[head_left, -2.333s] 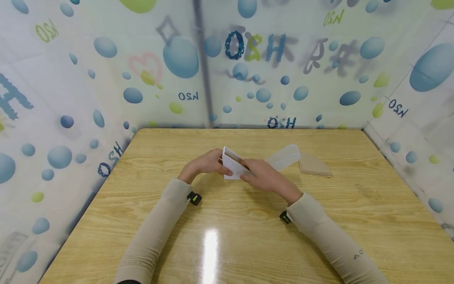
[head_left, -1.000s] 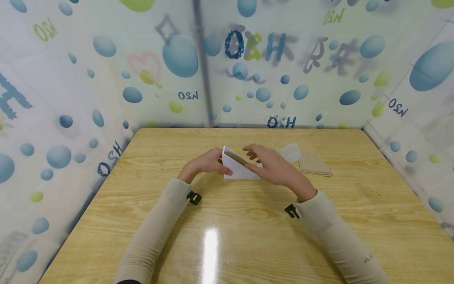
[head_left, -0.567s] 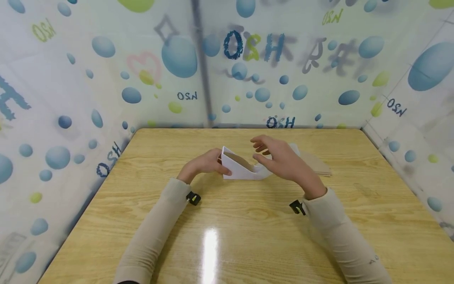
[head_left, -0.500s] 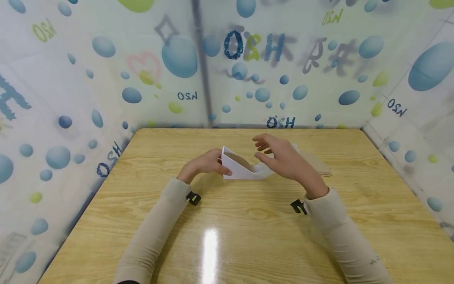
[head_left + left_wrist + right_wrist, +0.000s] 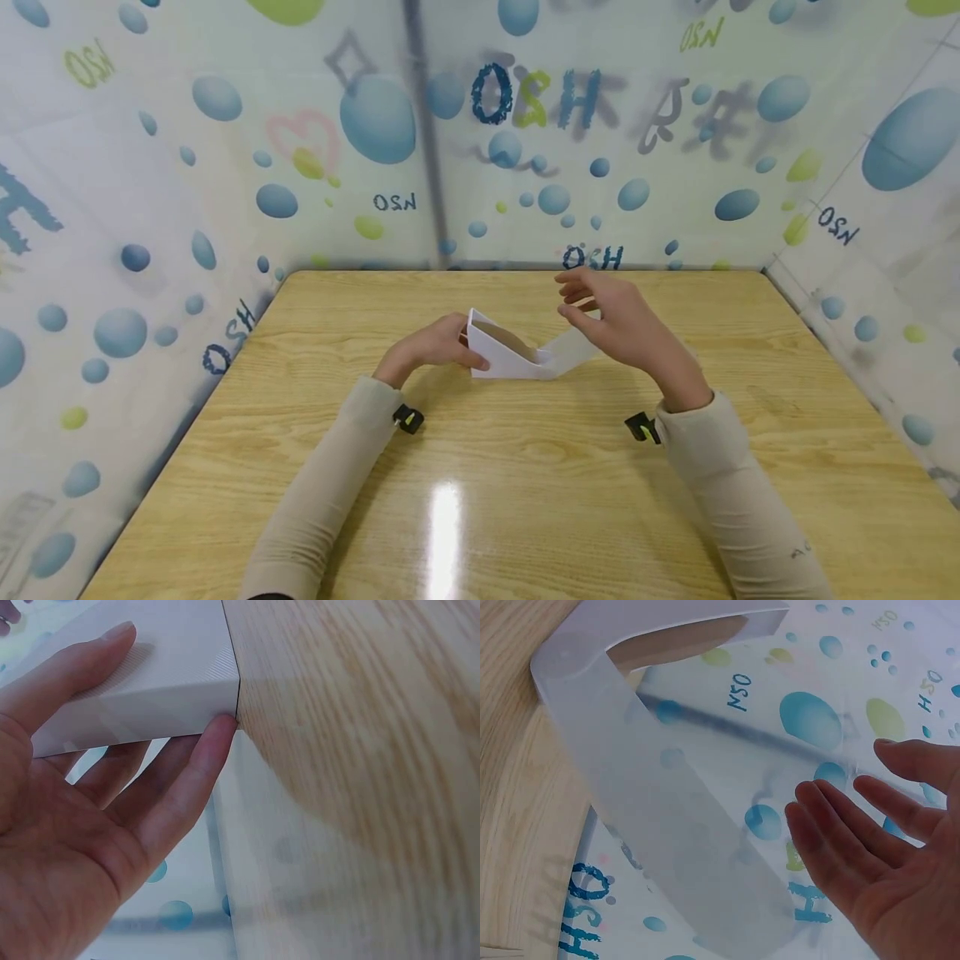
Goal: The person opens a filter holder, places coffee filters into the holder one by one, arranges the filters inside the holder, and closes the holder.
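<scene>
My left hand [image 5: 431, 343] grips the back end of a white, wedge-shaped filter paper holder [image 5: 502, 358] standing on the table. The left wrist view shows the thumb on one broad face of the holder [image 5: 172, 667] and the fingers on the other side. Its translucent lid [image 5: 572, 350] is swung out from the front end, slanting up to the right. Brown paper [image 5: 682, 643] shows inside the opening. Right of the holder, my right hand [image 5: 618, 321] hovers near the lid's far end with loosely bent fingers, holding nothing; in the head view it covers part of the lid.
A wooden table [image 5: 480, 467] bears everything, with a patterned curtain [image 5: 510, 167] behind it and at both sides. In the right wrist view, the edge of a thin brown stack [image 5: 499, 952] shows at lower left. My right hand and forearm hide that stack in the head view.
My right hand has left the holder and moved right and away, its fingers loosening. The lid now shows joined to the holder's front end. My left hand keeps its grip.
</scene>
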The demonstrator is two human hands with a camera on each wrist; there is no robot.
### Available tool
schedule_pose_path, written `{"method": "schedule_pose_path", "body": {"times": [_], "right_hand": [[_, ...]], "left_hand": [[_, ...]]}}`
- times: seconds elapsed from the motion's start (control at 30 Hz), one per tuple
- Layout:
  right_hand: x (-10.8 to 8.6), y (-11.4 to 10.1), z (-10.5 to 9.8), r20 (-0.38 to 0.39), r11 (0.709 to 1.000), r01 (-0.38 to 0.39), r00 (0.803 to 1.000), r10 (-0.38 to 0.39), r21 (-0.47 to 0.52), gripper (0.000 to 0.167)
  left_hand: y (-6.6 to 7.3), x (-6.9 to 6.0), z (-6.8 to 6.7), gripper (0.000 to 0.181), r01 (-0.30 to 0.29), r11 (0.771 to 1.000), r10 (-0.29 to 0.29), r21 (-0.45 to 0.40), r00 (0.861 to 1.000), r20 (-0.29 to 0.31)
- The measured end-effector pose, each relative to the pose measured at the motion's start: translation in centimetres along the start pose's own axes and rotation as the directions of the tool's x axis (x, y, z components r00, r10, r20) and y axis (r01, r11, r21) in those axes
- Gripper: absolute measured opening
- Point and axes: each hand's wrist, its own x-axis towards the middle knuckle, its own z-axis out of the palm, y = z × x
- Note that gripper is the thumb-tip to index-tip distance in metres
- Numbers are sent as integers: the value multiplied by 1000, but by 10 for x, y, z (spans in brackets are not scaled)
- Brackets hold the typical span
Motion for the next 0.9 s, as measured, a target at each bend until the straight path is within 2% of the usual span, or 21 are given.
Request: {"method": "schedule_pose_path", "body": {"times": [0.3,0.6,0.9], "right_hand": [[-3,8,-11,-44,999,-39,998,38,-17,35],[-8,17,-28,-119,996,-82,990,80,-16,31],[-11,32,-35,-151,991,-136,980,133,-13,32]], "left_hand": [[-1,0,0,41,-3,1000,3,-12,1000,0],[-2,2,0,42,-1,1000,1,-11,1000,1],[-2,1,0,42,-2,1000,2,-3,1000,-1]]}}
